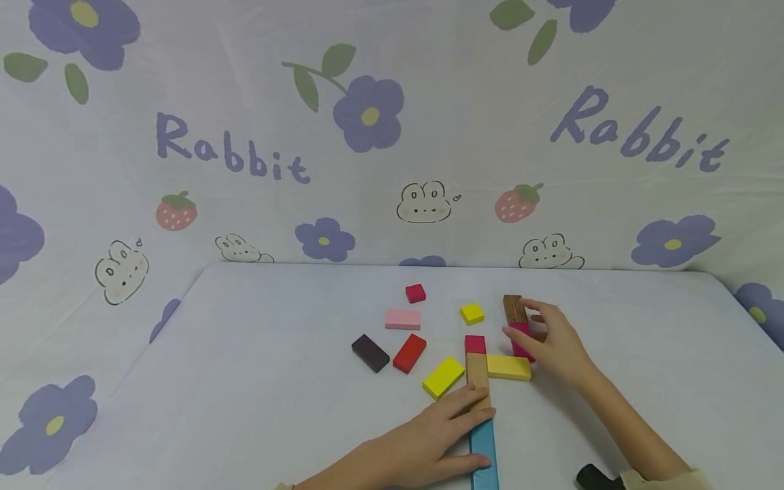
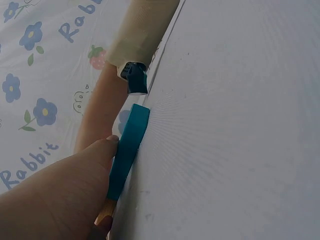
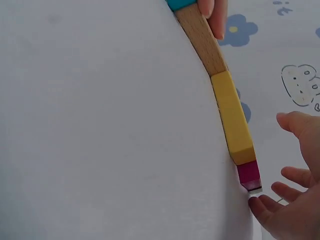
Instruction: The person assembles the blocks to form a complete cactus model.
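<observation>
While the left hand lies straight-fingered across the tan block and blue block, the loosely spread right hand — thumb at the magenta block by the yellow plank's right end — would best nudge lightly.

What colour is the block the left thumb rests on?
The block is plain blue; the head view shows it best.

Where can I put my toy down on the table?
The white tabletop is bare left of the black block and right of the right hand. It's crowded ahead of the left hand, around the tan block and golden-yellow block.
</observation>
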A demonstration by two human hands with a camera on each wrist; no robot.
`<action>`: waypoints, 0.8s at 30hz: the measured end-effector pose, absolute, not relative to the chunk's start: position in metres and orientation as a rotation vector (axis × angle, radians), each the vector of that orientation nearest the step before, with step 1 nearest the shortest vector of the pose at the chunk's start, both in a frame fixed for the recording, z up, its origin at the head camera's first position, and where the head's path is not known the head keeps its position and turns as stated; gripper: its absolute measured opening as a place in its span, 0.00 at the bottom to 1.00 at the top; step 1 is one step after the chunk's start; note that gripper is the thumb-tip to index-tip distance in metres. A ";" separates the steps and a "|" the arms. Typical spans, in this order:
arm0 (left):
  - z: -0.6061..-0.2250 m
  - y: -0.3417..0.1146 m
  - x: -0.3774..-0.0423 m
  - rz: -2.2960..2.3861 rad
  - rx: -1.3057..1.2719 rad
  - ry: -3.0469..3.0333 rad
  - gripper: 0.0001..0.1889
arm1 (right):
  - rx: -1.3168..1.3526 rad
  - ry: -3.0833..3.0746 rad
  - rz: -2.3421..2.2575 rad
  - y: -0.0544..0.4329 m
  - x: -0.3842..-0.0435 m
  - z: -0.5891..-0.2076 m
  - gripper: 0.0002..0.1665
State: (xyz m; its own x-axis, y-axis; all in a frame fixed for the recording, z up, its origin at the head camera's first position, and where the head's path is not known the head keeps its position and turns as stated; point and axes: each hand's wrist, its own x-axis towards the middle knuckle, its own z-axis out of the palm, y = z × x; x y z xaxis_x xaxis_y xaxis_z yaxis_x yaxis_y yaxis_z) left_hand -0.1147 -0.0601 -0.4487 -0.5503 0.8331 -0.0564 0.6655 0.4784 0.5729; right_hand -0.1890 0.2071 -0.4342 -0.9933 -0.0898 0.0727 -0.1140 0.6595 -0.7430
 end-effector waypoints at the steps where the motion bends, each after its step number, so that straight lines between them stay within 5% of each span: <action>1: -0.448 -0.060 -0.115 0.719 1.264 2.401 0.34 | 0.174 -2.841 1.276 0.207 -0.187 -0.435 0.46; 24: -0.450 -0.061 -0.115 0.715 1.274 2.404 0.34 | 0.509 -2.839 1.192 0.212 -0.161 -0.449 0.47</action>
